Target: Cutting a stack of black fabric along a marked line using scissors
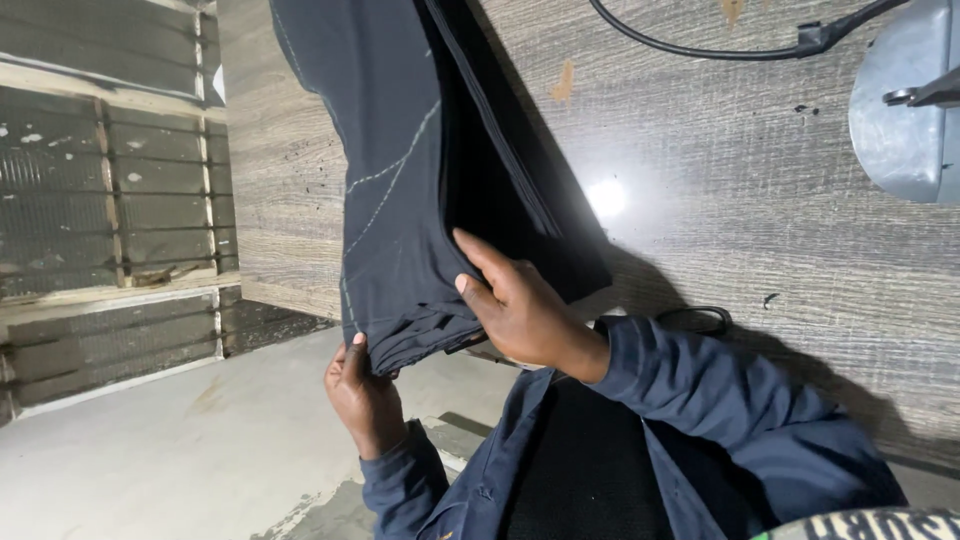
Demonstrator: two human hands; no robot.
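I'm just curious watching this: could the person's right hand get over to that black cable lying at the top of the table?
Probably yes. The tabletop between the right hand and the black cable is bare, but the hand is gripping the dark folded fabric, so it would likely let go first.

No packages, signs or screens show anywhere. The only lettering is a printed strip (868, 524) at five o'clock: pale, curved, dark-lettered.

wood-grain table (780, 230) | black cable (700, 45) – top edge | round grey metal base (895, 110) – right | concrete floor (150, 450)
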